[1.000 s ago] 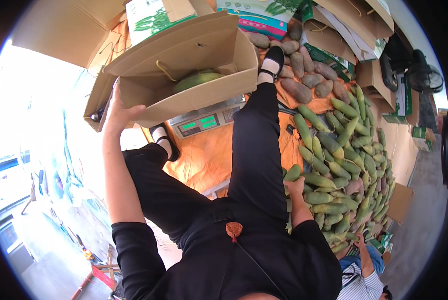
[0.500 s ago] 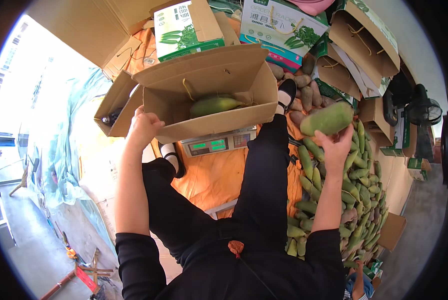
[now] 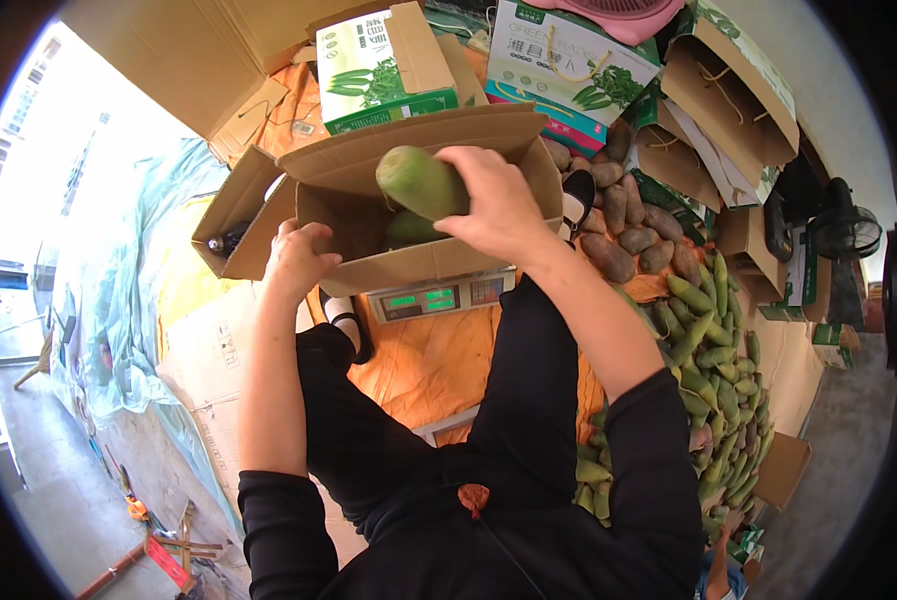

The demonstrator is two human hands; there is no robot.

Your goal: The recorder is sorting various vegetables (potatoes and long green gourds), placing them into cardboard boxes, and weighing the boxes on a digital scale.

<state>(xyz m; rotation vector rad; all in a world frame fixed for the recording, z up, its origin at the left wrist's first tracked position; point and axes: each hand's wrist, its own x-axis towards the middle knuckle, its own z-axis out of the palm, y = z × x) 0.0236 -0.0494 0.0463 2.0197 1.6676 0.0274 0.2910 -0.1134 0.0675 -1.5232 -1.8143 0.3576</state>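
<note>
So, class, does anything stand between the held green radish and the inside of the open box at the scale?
Nothing visible covers the open box under the held radish. Inside, another green radish lies beneath it; whether the two touch can't be told.

Left hand [image 3: 293, 258] is held forward, left fingers [image 3: 288, 229] curled. Right hand [image 3: 495, 200] is clasped, right forearm [image 3: 603, 310] slanted inward across the body.

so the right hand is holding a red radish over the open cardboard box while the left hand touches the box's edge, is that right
The colour is wrong: the head view shows a green radish in the right hand, not a red one.
</note>
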